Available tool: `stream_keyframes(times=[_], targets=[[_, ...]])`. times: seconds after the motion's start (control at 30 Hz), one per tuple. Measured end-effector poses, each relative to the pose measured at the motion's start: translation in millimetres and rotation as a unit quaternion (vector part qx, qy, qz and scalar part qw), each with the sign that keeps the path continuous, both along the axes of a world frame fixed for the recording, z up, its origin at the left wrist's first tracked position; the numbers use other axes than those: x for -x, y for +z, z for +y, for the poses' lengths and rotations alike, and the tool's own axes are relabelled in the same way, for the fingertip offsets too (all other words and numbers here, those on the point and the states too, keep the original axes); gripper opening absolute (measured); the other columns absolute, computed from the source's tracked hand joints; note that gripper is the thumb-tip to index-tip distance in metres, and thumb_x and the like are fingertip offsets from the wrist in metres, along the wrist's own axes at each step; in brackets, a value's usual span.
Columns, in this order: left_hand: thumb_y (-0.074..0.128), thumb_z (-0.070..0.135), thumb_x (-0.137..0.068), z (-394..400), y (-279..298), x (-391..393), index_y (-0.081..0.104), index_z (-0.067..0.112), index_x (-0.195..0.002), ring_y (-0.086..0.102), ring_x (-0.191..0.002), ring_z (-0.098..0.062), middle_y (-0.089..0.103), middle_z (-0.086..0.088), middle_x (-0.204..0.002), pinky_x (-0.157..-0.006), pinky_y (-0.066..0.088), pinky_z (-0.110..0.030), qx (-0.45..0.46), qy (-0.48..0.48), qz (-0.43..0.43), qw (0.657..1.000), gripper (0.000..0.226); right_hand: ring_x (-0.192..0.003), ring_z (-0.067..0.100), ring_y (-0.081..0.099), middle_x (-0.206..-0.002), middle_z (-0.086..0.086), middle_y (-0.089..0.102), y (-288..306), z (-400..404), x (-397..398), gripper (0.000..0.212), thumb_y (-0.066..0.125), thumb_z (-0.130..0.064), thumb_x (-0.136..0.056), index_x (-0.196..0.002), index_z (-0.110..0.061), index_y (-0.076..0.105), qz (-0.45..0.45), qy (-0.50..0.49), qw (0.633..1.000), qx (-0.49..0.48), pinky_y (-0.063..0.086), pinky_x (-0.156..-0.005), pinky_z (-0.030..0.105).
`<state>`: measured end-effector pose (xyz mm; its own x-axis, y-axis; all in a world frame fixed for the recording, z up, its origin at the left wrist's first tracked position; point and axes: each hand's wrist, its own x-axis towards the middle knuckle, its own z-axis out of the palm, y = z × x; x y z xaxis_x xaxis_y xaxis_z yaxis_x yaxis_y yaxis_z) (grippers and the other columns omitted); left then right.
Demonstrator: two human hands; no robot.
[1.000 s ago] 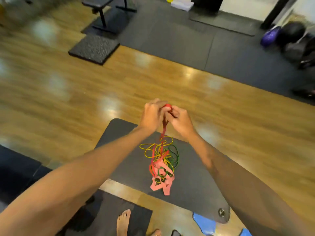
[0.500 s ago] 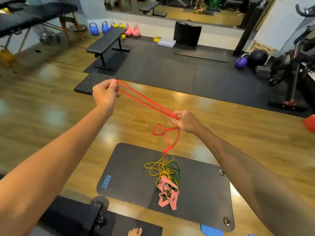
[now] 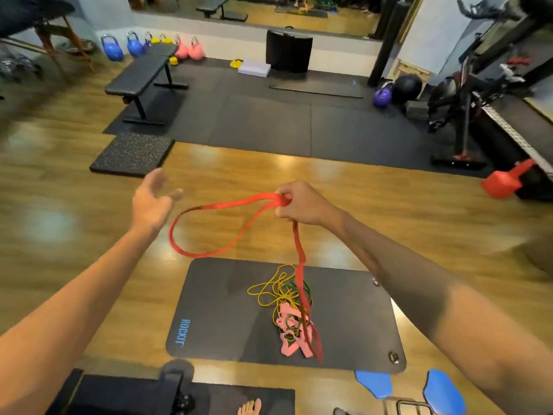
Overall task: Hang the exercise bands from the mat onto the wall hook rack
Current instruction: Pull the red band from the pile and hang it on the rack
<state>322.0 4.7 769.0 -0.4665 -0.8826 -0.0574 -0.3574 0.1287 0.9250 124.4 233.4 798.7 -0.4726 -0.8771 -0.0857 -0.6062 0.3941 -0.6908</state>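
My right hand (image 3: 296, 205) grips a red exercise band (image 3: 209, 232) above the floor. One loop of it sags toward the left and another strand hangs down over the pile. My left hand (image 3: 152, 202) is spread, fingers apart, just left of the loop and touching nothing. Below lies a dark mat (image 3: 224, 313) marked ROCKIT, carrying a tangle of yellow bands (image 3: 269, 287), green bands (image 3: 305, 292) and pink bands (image 3: 288, 330). No wall hook rack shows in this view.
Wooden floor surrounds the mat. A black bench (image 3: 140, 76) stands far left, with kettlebells (image 3: 125, 47) along the back wall. An exercise bike (image 3: 466, 94) and a red object (image 3: 505, 182) are at the right. A speckled pad (image 3: 131, 154) lies ahead left. A bare foot (image 3: 250, 407) shows at the bottom.
My left hand has let go of the red band and opened. The band, earlier stretched between both hands, now sags in a loose loop from my right hand alone.
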Motion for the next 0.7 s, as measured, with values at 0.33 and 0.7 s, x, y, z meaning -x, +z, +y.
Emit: stream_keyframes(times=[0.33,0.7], targets=[[0.080,0.004,-0.071,164,41,128,0.067,0.019,-0.099,0.065,-0.067,-0.016,0.070,-0.007,-0.072,-0.070,0.049,-0.027,0.040,-0.596,-0.078,0.798,0.034,-0.046,0.007,0.034,-0.053,-0.002,0.044,9,106,-1,0.017,0.073,-0.006,-0.071,-0.060,-0.015,0.062,-0.030,-0.103,0.994,-0.032,0.028,-0.047,0.025],[0.068,-0.001,-0.082,237,67,183,0.072,0.008,-0.076,0.067,-0.062,-0.023,0.070,-0.005,-0.061,-0.064,0.052,-0.033,0.251,-0.697,-0.132,0.659,0.012,-0.051,0.013,0.054,-0.057,0.003,0.061,-15,319,-38,0.003,0.064,-0.009,-0.077,-0.074,-0.010,0.064,-0.118,-0.351,0.928,-0.033,0.039,-0.050,0.023]])
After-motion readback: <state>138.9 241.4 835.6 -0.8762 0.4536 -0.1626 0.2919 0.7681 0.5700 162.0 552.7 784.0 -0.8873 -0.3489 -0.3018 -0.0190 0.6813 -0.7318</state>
